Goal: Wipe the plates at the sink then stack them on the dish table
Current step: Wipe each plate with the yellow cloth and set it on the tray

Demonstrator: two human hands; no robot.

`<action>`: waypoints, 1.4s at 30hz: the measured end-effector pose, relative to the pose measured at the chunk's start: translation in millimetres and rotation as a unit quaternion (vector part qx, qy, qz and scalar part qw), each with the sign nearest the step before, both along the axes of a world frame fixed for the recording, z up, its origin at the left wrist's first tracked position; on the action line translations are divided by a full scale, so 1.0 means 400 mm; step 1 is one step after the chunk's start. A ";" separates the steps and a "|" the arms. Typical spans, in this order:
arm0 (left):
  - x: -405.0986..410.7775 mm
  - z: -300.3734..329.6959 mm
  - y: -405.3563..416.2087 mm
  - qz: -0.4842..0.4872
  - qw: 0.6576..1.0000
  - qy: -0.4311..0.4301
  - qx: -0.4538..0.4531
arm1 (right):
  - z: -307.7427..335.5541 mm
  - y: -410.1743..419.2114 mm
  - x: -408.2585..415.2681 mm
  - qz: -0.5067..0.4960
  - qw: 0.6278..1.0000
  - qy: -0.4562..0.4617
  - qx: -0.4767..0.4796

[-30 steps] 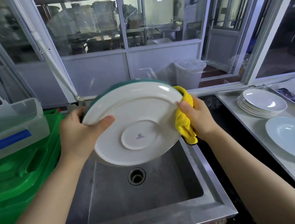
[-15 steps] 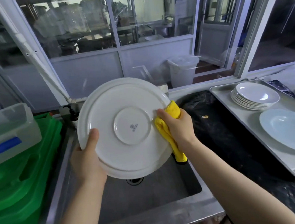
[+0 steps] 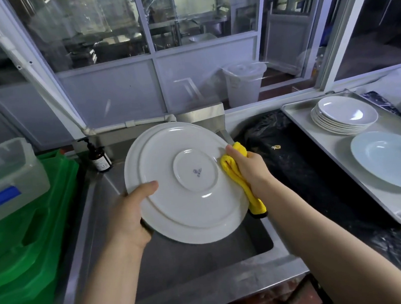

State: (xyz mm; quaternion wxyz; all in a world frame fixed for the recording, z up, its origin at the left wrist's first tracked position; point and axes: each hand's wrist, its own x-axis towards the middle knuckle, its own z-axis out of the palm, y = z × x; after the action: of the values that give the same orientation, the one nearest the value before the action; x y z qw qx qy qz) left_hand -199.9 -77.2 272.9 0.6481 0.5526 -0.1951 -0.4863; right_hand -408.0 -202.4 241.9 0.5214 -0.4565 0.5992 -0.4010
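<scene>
A large white plate (image 3: 185,181) is held over the steel sink (image 3: 203,259), its underside with a small blue mark facing me. My left hand (image 3: 130,215) grips its lower left rim, thumb on the underside. My right hand (image 3: 248,167) holds a yellow cloth (image 3: 239,180) against the plate's right edge; the cloth's tail hangs below the rim. On the metal tray (image 3: 355,175) at the right sits a stack of white plates (image 3: 344,114) and, nearer me, a single pale blue deep plate (image 3: 389,158).
Green plastic crates (image 3: 22,249) with a clear lidded box (image 3: 7,176) on top stand left of the sink. A brown pump bottle (image 3: 99,157) sits at the sink's back left corner. Black plastic sheeting (image 3: 304,172) covers the counter between sink and tray. Windows run behind.
The plate has tilted from near upright to lean more flat, its lower edge toward me. My right hand with the cloth slid from the plate's upper right edge onto its underside near the foot ring.
</scene>
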 end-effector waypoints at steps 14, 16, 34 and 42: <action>-0.006 -0.108 -0.045 0.070 0.993 0.008 0.096 | -0.120 0.139 0.054 0.139 0.975 0.129 -0.117; -0.005 -0.130 -0.051 0.080 0.991 -0.008 0.110 | -0.129 0.172 0.078 0.163 0.976 0.095 -0.105; -0.098 -0.268 -0.008 0.074 0.966 -0.164 0.184 | -0.370 0.204 -0.214 0.238 0.923 0.262 -0.149; -0.130 -0.290 -0.015 0.011 0.941 -0.281 0.188 | -0.404 0.170 -0.366 0.170 0.936 0.308 0.025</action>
State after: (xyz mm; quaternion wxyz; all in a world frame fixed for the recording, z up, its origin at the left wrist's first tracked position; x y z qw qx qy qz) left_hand -251.8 -83.2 156.8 0.4565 0.7807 -0.2679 -0.3322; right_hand -554.5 -134.4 80.4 0.3824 -0.6397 0.6537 -0.1311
